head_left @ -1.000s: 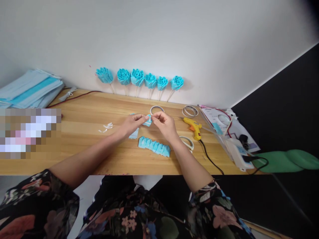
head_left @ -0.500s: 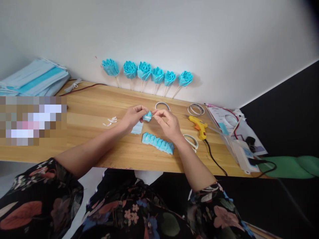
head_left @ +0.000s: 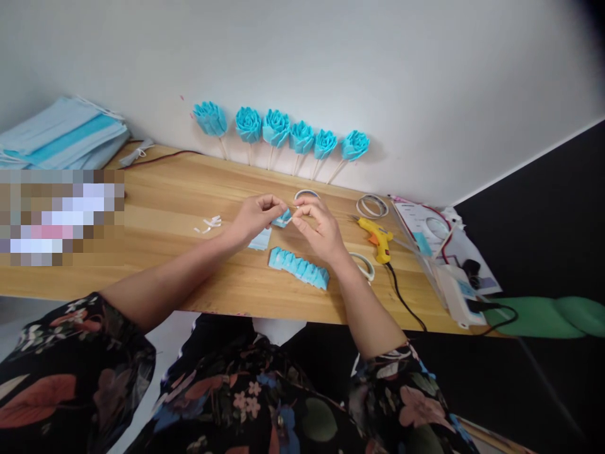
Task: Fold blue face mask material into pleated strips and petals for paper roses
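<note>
My left hand pinches a small folded blue petal piece above the table. On the piece's face is a white strip. My right hand is closed in a pinch on the free end of a thin white strip, which meets the blue piece. Below the left fingers lies a flat light-blue sheet, partly covered by that hand. A row of folded blue petals rests on the table nearer to me, below the right hand.
Several blue flowers on sticks lean against the wall. Tape rolls and a yellow glue gun lie to the right, near a power strip. White scraps lie left. Blue masks are stacked at the far left.
The blue piece has turned and tilted in my left hand. The right fingers have shifted slightly, with more of the white strip showing. The view has tipped a little.
</note>
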A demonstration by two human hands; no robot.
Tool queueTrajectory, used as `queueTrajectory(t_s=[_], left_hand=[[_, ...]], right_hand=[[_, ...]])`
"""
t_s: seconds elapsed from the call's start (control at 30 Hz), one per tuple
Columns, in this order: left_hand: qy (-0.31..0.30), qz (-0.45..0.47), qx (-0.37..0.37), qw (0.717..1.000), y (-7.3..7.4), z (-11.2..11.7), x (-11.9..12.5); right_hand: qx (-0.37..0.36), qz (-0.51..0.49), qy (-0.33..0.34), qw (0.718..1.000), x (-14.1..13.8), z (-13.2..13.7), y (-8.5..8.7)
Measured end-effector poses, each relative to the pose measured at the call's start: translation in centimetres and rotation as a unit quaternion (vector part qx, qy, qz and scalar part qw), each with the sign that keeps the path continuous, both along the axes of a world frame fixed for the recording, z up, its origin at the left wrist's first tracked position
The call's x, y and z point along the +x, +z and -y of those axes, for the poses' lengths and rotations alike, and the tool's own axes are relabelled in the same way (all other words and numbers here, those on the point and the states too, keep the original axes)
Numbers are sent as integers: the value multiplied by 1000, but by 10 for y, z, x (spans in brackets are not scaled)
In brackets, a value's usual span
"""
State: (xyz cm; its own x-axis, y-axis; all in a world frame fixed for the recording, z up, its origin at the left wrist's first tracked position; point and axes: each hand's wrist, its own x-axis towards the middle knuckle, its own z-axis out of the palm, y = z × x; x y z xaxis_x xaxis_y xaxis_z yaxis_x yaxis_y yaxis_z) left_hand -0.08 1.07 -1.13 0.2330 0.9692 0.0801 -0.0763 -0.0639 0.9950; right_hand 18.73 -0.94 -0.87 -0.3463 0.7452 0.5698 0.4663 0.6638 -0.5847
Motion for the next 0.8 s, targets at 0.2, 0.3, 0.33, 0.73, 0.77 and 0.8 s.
queueTrajectory(t_s=[0.2, 0.3, 0.33, 0.73, 0.77, 0.8], left_hand=[[-8, -17, 13, 1000, 0, 1, 1], [-12, -19, 15, 1000, 0, 2, 1], [-13, -19, 15, 1000, -1, 2, 1], [-42, -10, 18, 999, -3, 3, 3], [-44, -3, 17, 999, -2, 3, 3], [-45, 2, 19, 999, -2, 3, 3]], right_hand=[[-7, 6, -12, 1000, -1, -1, -3], [-20, 0, -16, 1000, -2, -1, -4], [-27, -5, -17, 999, -2, -1, -4], [-96, -83, -57, 990, -9, 1, -6], [-94, -84, -60, 990, -9, 1, -6], [-91, -83, -64, 990, -9, 1, -6]])
